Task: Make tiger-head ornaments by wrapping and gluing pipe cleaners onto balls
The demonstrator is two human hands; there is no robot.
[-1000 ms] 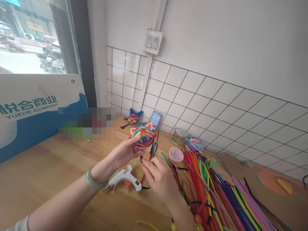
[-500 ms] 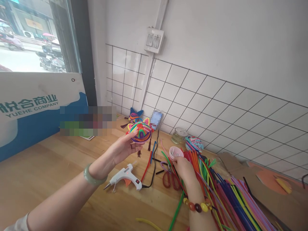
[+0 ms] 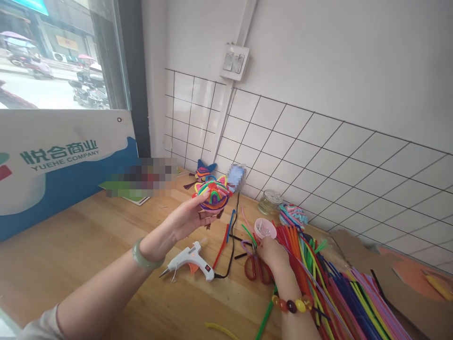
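My left hand (image 3: 191,217) holds up a colourful pipe-cleaner cat-head ornament (image 3: 213,196) with yellow-edged ears and dark tassels, thumb on its front. At the near edge of a small pink bowl (image 3: 265,229) with tiny shiny pieces in it is my right hand (image 3: 272,252). Its fingers are bent down and their tips are hidden, so I cannot make out what they hold. Red-handled scissors (image 3: 250,268) lie just left of that hand. A white glue gun (image 3: 191,259) with a lit red light rests below my left hand.
Many coloured pipe cleaners (image 3: 350,293) spread across the right side. Behind are a glass jar (image 3: 270,202), a blue-eared ornament (image 3: 204,171) and a pink-and-blue bundle (image 3: 293,216). A black cord (image 3: 231,250) runs from the glue gun. Cardboard (image 3: 385,278) lies far right.
The whole view has shifted, moving the scene slightly right. The bowl shows more fully, with my right hand lower against its near edge. My left hand still holds the ornament, its tassels now less visible.
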